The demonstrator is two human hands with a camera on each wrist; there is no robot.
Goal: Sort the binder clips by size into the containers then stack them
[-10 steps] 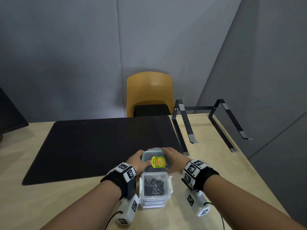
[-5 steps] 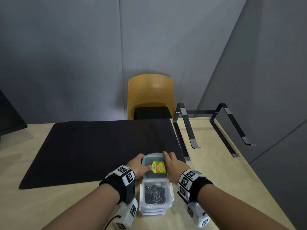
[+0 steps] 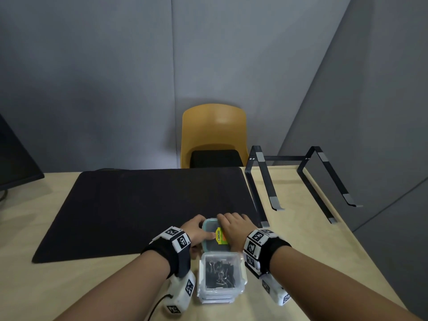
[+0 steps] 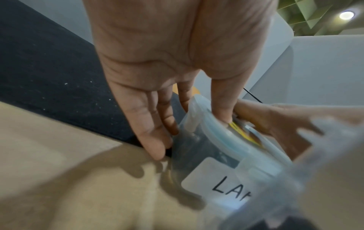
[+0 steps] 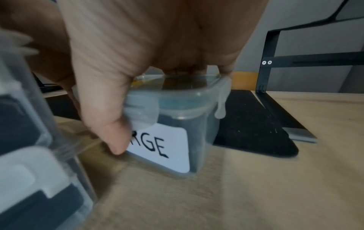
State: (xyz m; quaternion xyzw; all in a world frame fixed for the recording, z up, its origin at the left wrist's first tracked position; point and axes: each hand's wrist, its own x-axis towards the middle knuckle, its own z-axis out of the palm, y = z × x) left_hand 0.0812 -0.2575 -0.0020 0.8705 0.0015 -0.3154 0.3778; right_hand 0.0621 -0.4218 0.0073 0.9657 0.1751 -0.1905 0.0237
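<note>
A lidded clear container [image 3: 209,230] with a blue seal and a yellow-orange sticker stands at the black mat's front edge; its white label [image 5: 167,147] reads "LARGE". My left hand [image 3: 196,231] grips its left side, thumb on the lid and fingers [image 4: 157,140] down the wall. My right hand [image 3: 234,225] lies over the lid, its thumb [image 5: 116,137] pressed on the front clasp. Just in front stands a stack of clear containers [image 3: 221,276]; black binder clips show through the top one.
A black mat [image 3: 139,205] covers the middle of the wooden table [image 3: 312,251]. A black metal laptop stand [image 3: 301,181] sits at the right rear, a yellow chair [image 3: 213,135] behind the table, and a dark monitor [image 3: 14,163] at the left edge.
My right hand has slid further over the lid and now covers part of the sticker. The container stays just behind the stack, between both hands.
</note>
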